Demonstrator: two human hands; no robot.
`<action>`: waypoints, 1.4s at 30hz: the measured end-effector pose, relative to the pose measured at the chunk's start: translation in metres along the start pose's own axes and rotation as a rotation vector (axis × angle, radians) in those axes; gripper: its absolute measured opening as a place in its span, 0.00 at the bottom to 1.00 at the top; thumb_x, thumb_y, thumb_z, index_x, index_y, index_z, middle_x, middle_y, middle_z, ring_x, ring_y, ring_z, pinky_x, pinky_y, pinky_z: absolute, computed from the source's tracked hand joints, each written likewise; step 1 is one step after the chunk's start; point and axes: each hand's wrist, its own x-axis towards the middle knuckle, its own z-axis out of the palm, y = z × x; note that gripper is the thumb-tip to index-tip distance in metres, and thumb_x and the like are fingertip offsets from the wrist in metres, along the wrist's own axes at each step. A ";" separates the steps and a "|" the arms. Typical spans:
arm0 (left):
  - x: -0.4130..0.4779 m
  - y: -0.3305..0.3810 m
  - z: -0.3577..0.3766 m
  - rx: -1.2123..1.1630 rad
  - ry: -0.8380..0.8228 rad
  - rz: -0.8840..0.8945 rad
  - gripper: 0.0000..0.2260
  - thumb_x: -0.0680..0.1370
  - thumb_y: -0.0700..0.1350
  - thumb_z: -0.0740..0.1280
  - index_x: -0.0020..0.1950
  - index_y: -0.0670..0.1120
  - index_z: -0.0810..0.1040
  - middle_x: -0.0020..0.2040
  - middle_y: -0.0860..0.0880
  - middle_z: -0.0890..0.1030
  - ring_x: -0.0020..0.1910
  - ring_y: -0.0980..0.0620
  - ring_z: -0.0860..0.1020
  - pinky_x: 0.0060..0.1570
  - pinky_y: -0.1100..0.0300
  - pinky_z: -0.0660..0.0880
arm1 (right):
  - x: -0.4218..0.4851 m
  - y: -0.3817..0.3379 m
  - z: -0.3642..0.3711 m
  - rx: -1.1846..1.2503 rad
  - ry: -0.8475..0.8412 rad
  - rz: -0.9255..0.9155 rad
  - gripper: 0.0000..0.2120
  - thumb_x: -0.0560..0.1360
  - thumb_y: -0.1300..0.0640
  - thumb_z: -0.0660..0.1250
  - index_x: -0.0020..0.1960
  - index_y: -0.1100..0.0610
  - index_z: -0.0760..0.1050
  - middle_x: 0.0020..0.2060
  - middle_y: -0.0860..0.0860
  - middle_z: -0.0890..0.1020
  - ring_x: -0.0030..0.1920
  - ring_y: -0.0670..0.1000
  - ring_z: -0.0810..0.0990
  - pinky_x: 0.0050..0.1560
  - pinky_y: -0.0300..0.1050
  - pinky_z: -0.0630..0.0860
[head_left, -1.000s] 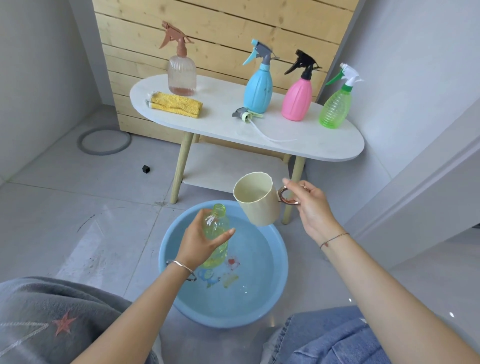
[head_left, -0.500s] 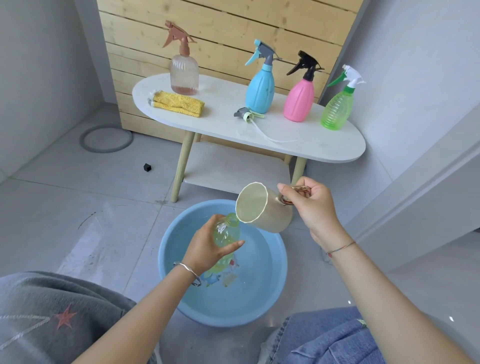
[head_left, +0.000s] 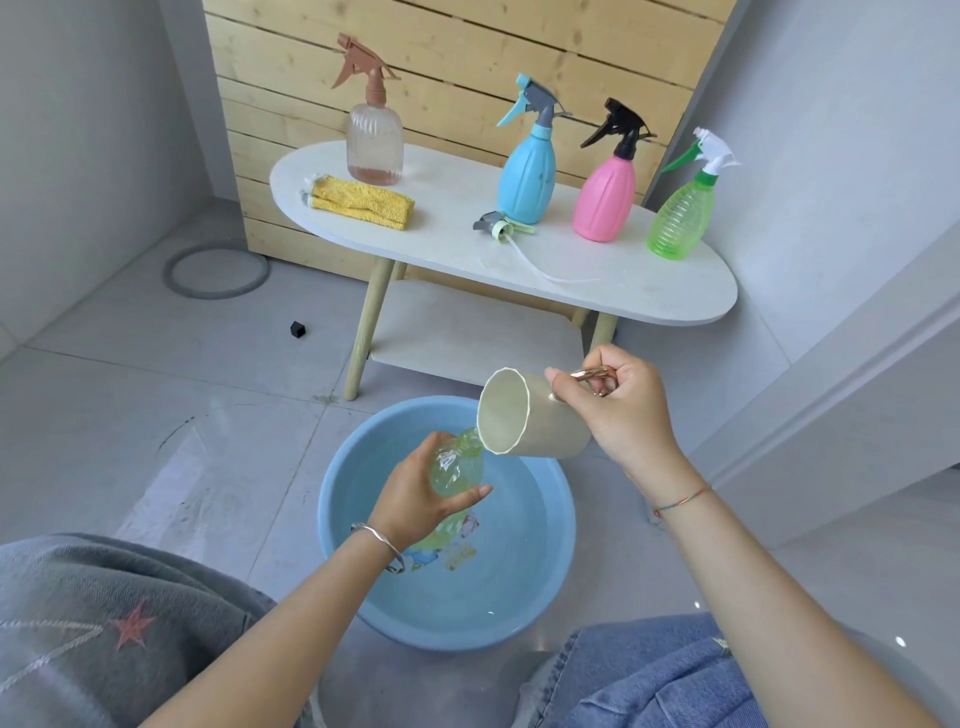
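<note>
No text, brand or number is legible. The green bottle in my left hand and the cream mug in my right hand show no lettering. The coloured print on the blue basin floor is too blurred to read. A pink star marks the grey cloth.

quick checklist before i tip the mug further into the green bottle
1. Left hand grips the green bottle firmly: ok.
2. Right hand holds the mug by its handle, tipped toward the bottle: ok.
3. Mug lip lined up with the bottle mouth: cannot tell, the mug's rim hides the mouth.
4. Blue basin sits under the bottle to catch spills: ok.
5. How full the bottle is: cannot tell.
6. Loose spray head lies on the white table, ready to fit afterwards: ok.
</note>
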 end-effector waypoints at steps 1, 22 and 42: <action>0.000 -0.001 0.000 0.001 -0.002 -0.002 0.29 0.66 0.61 0.76 0.60 0.48 0.72 0.54 0.57 0.79 0.55 0.57 0.77 0.53 0.64 0.72 | 0.000 -0.001 0.000 -0.007 0.001 -0.009 0.22 0.69 0.61 0.75 0.29 0.55 0.61 0.25 0.47 0.62 0.27 0.44 0.59 0.29 0.36 0.57; 0.000 -0.005 0.003 -0.003 -0.025 -0.023 0.30 0.65 0.65 0.75 0.59 0.50 0.73 0.53 0.58 0.80 0.53 0.56 0.78 0.55 0.56 0.75 | 0.005 -0.003 0.007 -0.148 -0.034 -0.217 0.22 0.67 0.61 0.74 0.29 0.54 0.60 0.27 0.46 0.63 0.29 0.45 0.61 0.31 0.36 0.57; -0.001 -0.004 0.006 -0.013 -0.014 -0.017 0.30 0.66 0.61 0.76 0.61 0.49 0.72 0.55 0.57 0.79 0.56 0.56 0.77 0.56 0.60 0.73 | 0.004 -0.010 0.012 -0.253 -0.113 -0.413 0.17 0.67 0.58 0.72 0.31 0.57 0.63 0.29 0.46 0.65 0.33 0.48 0.64 0.35 0.41 0.61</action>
